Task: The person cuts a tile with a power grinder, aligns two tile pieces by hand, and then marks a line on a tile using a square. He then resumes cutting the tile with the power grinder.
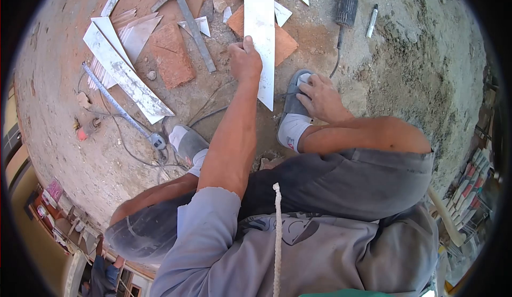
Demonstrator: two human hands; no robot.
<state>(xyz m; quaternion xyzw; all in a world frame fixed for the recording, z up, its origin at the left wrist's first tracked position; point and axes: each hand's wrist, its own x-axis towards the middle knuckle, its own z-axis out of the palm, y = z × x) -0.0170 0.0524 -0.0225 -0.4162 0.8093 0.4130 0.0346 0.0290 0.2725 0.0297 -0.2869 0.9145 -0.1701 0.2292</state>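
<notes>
closest on my feed, a pale cord (278,238) hangs in front of a grey shirt (330,249), with dark trousers (341,185) past it. beyond the knees, a tape measure (157,140) lies on the ground by the left shoe (191,144), its blade drawn out away from me. my right grip (322,98) rests at the right shoe (293,104), fingers loosely curled; from here i can't tell whether it has hold of anything. farther out, my left grip (247,62) is closed on the left edge of a long white strip (260,9), thumb on its face. the strip's pointed end is toward me, and its length crosses above a reddish slab (286,47); i can't tell if they touch. left of it lie a metal bar (194,33), a brick (172,54) and white offcuts (125,86). to the far right i see a marker (372,20) and a red-and-black power tool (348,4).
</notes>
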